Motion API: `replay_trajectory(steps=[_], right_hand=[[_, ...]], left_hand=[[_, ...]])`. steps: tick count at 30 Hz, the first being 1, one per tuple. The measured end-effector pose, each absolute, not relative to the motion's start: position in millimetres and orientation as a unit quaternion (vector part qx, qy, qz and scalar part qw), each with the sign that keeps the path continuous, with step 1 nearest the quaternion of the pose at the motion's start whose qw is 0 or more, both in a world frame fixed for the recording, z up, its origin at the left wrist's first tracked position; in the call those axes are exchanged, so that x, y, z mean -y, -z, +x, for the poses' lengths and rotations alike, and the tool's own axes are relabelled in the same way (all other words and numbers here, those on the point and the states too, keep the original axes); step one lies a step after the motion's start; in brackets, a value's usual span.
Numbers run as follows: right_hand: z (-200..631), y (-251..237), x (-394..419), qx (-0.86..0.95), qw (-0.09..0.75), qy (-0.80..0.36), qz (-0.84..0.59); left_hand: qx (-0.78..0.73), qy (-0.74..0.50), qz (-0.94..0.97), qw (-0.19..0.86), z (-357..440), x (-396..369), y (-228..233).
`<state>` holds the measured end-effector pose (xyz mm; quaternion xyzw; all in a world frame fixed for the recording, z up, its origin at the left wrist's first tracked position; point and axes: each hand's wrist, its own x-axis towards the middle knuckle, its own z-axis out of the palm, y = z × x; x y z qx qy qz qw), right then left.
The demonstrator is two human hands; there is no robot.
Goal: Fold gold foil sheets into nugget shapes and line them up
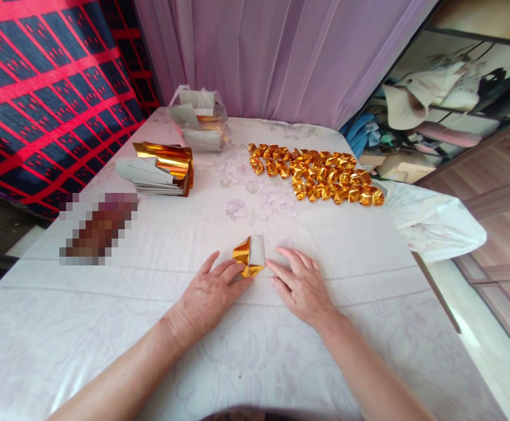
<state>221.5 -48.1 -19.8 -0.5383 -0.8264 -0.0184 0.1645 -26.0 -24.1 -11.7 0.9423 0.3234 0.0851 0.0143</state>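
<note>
A small sheet of gold paper, partly folded with its white back showing, lies on the white cloth-covered table. My left hand rests flat, its fingertips pressing the paper's left and lower edge. My right hand lies flat just right of it, forefinger tip touching the paper's right corner. Neither hand lifts it.
Several folded gold pieces lie in rows at the back right. A stack of gold and white sheets sits at the back left, a clear plastic bag of sheets behind it. A blurred-out object lies left. A white bag hangs over the right edge.
</note>
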Motion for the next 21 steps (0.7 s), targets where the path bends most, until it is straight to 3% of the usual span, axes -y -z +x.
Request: replay_trajectory(steps=[7,21], right_hand=[[206,15,53,0.867,0.175,-0.009,-0.467],[225,28,45,0.816,0.222,-0.016,-0.533]], left_hand=[[-0.324,-0.083,0.942,0.01,-26,25,11],[-0.318,-0.076,0.945,0.014,-29,21,16]])
